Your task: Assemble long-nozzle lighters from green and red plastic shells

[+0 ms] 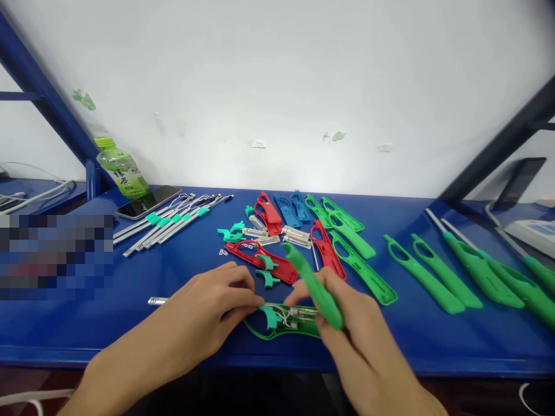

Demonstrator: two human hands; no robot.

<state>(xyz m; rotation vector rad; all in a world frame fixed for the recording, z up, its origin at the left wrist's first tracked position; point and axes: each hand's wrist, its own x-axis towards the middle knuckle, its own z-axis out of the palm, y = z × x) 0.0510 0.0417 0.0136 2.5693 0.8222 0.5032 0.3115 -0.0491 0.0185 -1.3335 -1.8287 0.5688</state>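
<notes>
Before you, at the near middle, lies an open green shell (pixel 301 328) holding a teal trigger (pixel 271 317) and white wires (pixel 284 314). A silver tube (pixel 156 301) shows to its left. You hold a second shell (pixel 318 292) tilted above.

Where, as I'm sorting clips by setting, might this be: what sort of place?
Probably an assembly workstation, judging by the silver rods, red casing pieces and open green casing with its insides showing.
</notes>
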